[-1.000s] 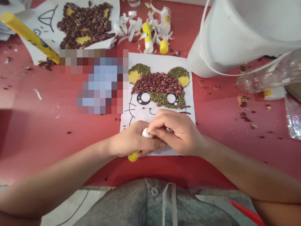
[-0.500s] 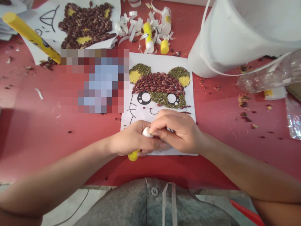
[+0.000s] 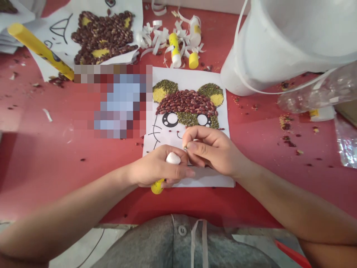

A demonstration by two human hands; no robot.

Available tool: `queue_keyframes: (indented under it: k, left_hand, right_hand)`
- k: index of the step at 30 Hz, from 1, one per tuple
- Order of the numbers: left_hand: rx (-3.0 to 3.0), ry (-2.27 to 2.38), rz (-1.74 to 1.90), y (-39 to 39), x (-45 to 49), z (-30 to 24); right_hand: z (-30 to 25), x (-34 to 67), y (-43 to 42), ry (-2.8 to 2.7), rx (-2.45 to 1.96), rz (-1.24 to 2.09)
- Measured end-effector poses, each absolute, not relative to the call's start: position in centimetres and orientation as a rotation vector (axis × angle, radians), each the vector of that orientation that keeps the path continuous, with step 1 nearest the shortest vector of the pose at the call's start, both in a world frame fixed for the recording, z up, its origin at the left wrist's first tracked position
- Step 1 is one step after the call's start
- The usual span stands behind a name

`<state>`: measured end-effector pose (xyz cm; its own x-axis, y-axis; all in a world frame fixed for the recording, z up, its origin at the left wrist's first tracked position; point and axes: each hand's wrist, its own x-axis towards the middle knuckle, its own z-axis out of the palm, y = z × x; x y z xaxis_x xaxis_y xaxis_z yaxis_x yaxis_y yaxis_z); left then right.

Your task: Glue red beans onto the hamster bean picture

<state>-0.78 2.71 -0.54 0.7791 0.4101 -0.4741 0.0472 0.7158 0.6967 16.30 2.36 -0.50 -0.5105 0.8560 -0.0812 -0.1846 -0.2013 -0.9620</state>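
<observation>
A glue stick [image 3: 173, 158] is wrapped in my left hand [image 3: 158, 165], its white tip up and its yellow end showing below the fingers. Just right of that tip, my right hand [image 3: 213, 150] pinches a tiny greenish bit, which looks like a mung bean [image 3: 185, 148], between thumb and forefinger. Both hands are over the lower part of a paper sheet [image 3: 189, 181] with an animal face. Red beans [image 3: 186, 101] cover its forehead. Mung beans [image 3: 188, 118] lie between the eyes and on the ears, whose inner parts are yellow. My hands hide the face's lower part.
A white bucket [image 3: 240, 70] stands at the right, beside a clear plastic bottle [image 3: 304, 93]. Behind the sheet lie paper strips [image 3: 158, 39] and another glue stick [image 3: 174, 50]. A second bean picture [image 3: 103, 37] and a yellow tube [image 3: 41, 52] are at the left.
My right hand has drawn back from the glue stick's white tip, up and to the right, still pinching the tiny bit. The left hand keeps its hold; the view has shifted slightly.
</observation>
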Motion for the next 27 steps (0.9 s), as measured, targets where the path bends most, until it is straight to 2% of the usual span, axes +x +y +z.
queue_keyframes:
  k: [3,7,12,18,27]
  left_hand:
    - [0.776,0.674,0.195,2.7,-1.0,-0.5]
    - [0.816,0.686,0.172,2.7,-1.3,-0.4]
    - [0.81,0.701,0.16,2.8,-1.1,-0.2]
    - [0.806,0.694,0.166,2.9,-1.0,-0.1]
    - [0.797,0.673,0.187,2.7,-1.1,-0.3]
  right_hand:
    - [-0.3,17.3,2.9,-1.435,-1.045,1.522]
    - [-0.9,18.5,4.0,-1.758,-1.308,0.839]
    - [-2.7,18.5,5.2,-2.156,-1.247,0.283]
    - [-3.7,18.0,5.8,-2.396,-1.132,-0.077]
    - [-3.5,18.4,5.7,-2.469,-1.023,-0.275]
